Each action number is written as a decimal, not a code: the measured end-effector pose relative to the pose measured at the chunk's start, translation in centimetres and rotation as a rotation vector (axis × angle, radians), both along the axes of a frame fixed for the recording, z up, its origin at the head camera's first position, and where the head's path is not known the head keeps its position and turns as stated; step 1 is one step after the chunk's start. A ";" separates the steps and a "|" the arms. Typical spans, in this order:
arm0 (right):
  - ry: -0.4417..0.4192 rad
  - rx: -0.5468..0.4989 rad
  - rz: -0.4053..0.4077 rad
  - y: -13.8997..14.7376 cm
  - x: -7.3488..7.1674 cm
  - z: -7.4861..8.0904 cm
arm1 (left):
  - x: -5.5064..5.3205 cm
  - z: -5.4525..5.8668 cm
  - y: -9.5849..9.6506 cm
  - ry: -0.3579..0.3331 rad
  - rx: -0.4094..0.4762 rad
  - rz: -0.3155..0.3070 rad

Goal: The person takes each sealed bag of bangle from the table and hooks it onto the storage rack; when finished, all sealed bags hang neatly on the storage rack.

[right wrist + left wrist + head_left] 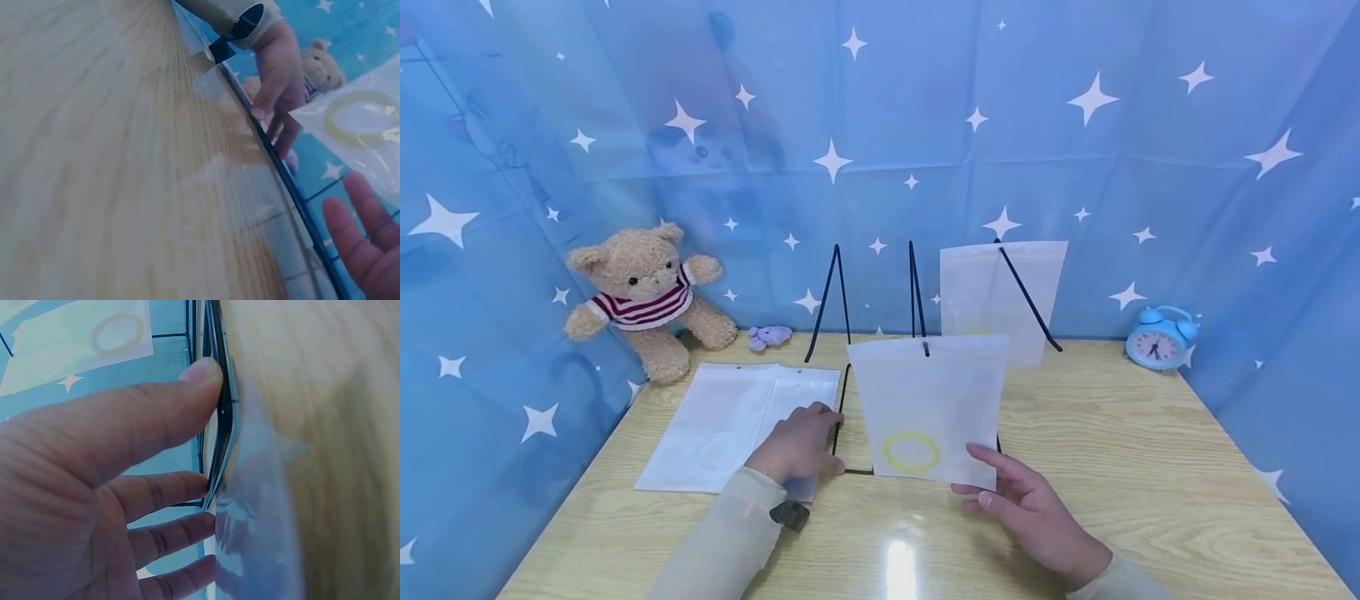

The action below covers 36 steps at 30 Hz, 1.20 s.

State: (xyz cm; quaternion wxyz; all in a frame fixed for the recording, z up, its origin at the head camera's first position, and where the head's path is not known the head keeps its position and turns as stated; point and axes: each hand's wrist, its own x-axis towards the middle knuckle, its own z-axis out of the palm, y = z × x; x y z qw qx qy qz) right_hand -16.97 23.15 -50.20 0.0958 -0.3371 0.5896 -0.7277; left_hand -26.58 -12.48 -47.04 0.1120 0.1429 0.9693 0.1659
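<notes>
A frosted white zip bag point(925, 392) hangs by its top hole from the front hook of a black wire rack point(840, 408). A yellow ring point(912, 452) shows low in this bag. My right hand point(1030, 512) is beside its lower right corner, fingers extended, the index finger overlapping the edge in the head view. In the right wrist view two straight fingers point(369, 231) are just below the bag. My left hand point(801, 442) is at the rack's lower left, its thumb and fingertips right at the wire in the left wrist view.
Another white bag point(1007, 292) hangs at the back right of the rack. Flat white bags point(730, 425) lie left on the wooden table point(1150, 467). A teddy bear point(647, 292), a small purple toy point(769, 337) and a blue alarm clock point(1161, 337) stand along the back.
</notes>
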 end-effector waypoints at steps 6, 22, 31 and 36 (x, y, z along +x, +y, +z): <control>-0.023 0.010 -0.020 0.0 0.3 0.0 | 0.0 -0.3 -0.1 0.004 0.006 -0.004; 0.064 0.002 -0.023 0.1 -0.2 -0.2 | 0.2 -0.2 0.0 -0.004 0.014 -0.001; 0.043 0.049 -0.053 0.0 -0.3 0.1 | 0.0 0.0 -0.2 0.010 0.014 -0.012; 0.027 0.072 -0.073 -0.1 -0.3 0.3 | 0.0 -0.1 -0.2 0.004 0.015 -0.005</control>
